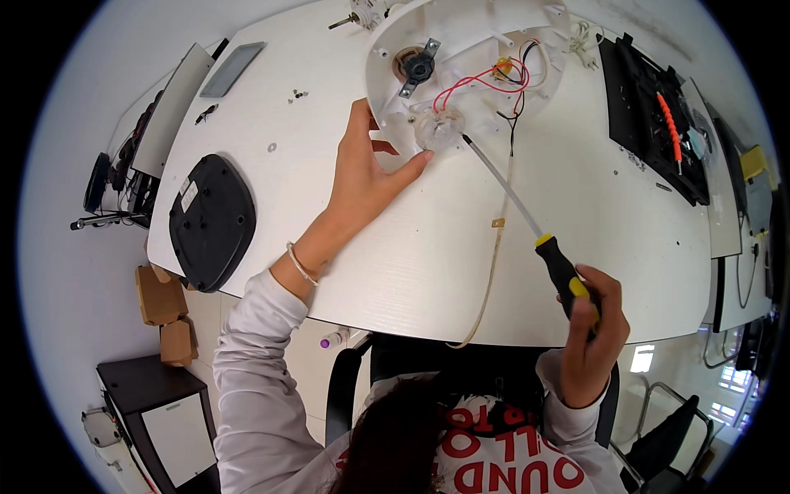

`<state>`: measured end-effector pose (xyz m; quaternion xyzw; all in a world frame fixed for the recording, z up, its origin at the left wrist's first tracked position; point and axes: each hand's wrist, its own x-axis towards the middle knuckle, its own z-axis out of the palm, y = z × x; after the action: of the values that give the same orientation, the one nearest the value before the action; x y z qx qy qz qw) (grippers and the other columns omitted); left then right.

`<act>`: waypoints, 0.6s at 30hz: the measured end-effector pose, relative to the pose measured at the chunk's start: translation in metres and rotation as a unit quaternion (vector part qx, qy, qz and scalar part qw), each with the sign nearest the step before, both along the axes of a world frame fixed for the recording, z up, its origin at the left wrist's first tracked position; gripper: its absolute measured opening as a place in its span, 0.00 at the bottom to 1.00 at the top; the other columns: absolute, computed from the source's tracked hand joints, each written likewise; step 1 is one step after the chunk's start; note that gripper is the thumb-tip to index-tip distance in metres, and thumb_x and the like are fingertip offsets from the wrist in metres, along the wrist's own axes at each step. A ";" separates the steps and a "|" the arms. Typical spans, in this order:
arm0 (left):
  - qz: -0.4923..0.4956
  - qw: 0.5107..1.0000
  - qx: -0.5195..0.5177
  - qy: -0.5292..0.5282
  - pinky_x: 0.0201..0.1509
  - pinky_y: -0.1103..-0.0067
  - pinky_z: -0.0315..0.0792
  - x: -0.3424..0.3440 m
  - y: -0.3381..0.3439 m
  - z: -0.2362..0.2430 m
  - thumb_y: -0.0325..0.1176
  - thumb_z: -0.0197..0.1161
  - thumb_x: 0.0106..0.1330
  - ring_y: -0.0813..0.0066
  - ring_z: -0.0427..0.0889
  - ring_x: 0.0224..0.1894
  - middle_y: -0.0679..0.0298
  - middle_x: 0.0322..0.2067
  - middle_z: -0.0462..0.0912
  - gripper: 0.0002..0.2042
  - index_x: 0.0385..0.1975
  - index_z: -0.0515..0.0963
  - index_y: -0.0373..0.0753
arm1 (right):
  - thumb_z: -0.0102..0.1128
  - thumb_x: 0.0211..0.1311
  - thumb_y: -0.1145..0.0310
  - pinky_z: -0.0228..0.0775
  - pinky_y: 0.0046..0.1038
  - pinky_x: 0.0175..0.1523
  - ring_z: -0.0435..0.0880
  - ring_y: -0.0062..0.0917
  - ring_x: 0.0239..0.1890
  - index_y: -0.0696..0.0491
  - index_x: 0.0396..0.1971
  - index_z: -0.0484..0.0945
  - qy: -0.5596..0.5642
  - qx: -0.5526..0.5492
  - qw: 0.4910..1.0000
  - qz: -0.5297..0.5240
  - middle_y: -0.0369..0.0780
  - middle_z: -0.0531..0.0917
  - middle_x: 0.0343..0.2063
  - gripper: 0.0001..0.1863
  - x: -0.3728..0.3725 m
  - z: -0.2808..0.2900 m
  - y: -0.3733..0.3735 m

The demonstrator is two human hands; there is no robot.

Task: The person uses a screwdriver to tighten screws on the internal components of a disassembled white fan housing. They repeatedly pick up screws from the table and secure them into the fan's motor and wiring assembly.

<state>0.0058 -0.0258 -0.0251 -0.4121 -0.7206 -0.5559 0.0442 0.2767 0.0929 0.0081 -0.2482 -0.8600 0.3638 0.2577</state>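
Note:
A white plastic housing [465, 37] lies open side up at the far edge of the table. My left hand [362, 169] grips its near left rim, thumb beside a clear round part [442, 129]. Wrapped in my right hand [594, 333] is a screwdriver [561, 267] with a black and yellow handle. Its shaft slants up and left, the tip close to the right side of the clear part; whether it touches cannot be made out. Inside the housing sit a black round part on a metal bracket [420, 68] and red wires [465, 81]. A pale cable [497, 263] runs down to the table's near edge.
A black plastic base [212, 222] lies at the left, with a grey flat tray [234, 69] behind it. Small screws [298, 95] and a washer [272, 147] lie between. At the right is a black tool case [650, 123] with an orange-handled tool [669, 128].

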 end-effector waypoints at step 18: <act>-0.001 1.000 0.008 -0.008 0.33 0.80 0.74 -0.002 0.001 -0.002 0.29 0.70 0.46 0.71 0.73 0.40 0.59 0.38 0.72 0.26 0.44 0.63 0.34 | 0.63 0.45 0.81 0.64 0.20 0.27 0.75 0.22 0.26 0.57 0.44 0.71 0.035 0.029 0.999 -0.011 0.41 0.75 0.34 0.22 -0.002 -0.001 0.008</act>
<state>0.0033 -0.0252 -0.0271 -0.4078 -0.7159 -0.5653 0.0412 0.2752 0.1013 0.0074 -0.2369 -0.8579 0.3441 0.2991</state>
